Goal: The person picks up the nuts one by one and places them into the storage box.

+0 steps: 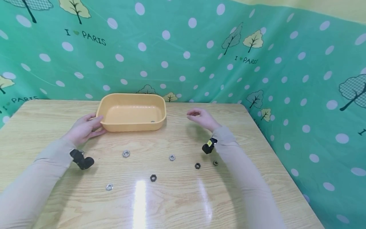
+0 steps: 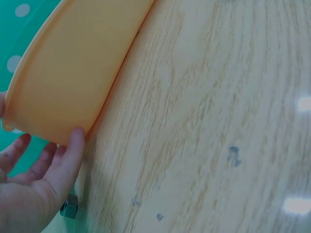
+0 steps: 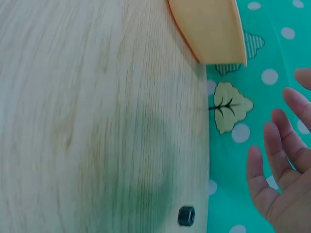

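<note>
A yellow-orange plastic bin (image 1: 131, 128) stands at the back of the table, a small nut (image 1: 152, 121) lying inside. My left hand (image 1: 85, 127) grips its left front corner, fingers around the end wall. In the left wrist view, fingertips press the bin's wall (image 2: 73, 73), and a dark hex nut (image 2: 70, 206) shows beside the hand. My right hand (image 1: 202, 118) hovers over the table right of the bin, fingers loosely bent and nothing held. The right wrist view shows these fingers apart, with a dark nut (image 3: 186, 216) near the table's edge.
Silver nuts (image 1: 126, 154) and dark nuts (image 1: 153, 177) lie scattered across the wooden table (image 1: 177, 197), several in all. Two dark ones sit near my right forearm, including a hex nut (image 1: 197, 165). A green dotted curtain (image 1: 177, 47) hangs behind the table and along its right side.
</note>
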{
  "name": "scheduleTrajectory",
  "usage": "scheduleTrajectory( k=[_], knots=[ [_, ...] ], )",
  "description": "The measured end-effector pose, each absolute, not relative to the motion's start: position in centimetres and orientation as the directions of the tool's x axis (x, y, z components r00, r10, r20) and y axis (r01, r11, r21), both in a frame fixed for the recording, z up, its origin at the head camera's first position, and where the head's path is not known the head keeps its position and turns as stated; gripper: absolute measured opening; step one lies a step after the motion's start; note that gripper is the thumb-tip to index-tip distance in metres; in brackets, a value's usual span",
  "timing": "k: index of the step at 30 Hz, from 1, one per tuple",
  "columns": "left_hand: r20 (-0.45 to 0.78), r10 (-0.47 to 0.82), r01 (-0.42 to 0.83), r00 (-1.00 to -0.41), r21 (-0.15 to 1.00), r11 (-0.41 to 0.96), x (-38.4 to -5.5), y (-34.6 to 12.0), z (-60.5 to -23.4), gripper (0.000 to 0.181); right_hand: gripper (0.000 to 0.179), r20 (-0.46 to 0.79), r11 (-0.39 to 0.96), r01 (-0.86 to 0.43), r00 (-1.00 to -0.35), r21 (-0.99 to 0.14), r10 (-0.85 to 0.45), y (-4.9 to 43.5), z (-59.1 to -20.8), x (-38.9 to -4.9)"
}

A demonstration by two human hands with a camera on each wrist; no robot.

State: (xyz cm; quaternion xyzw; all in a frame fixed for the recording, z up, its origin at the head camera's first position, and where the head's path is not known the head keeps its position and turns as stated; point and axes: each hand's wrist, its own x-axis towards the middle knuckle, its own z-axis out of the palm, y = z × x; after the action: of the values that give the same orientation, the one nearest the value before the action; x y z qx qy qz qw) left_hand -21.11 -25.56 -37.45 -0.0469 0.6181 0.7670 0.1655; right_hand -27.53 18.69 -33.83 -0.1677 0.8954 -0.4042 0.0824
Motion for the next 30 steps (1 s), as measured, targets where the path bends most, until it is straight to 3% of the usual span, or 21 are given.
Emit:
scheduleTrajectory(
  k=[15, 30],
  knots=[
    [-0.280, 0.188, -0.312, -0.942, 0.935, -0.170, -21.1, -25.5, -37.4, 0.093, 0.035, -0.053, 0.572, -0.074, -0.978, -0.817, -0.202, 22.1, -35.4, -28.9],
    [-0.290, 0.181, -0.320, -0.940, 0.933, -0.167, -21.0, -25.4, -37.4, 0.092, 0.037, -0.150, 0.530, 0.091, -0.986, -0.843, -0.069, 22.7, -37.1, -29.9]
  ],
)
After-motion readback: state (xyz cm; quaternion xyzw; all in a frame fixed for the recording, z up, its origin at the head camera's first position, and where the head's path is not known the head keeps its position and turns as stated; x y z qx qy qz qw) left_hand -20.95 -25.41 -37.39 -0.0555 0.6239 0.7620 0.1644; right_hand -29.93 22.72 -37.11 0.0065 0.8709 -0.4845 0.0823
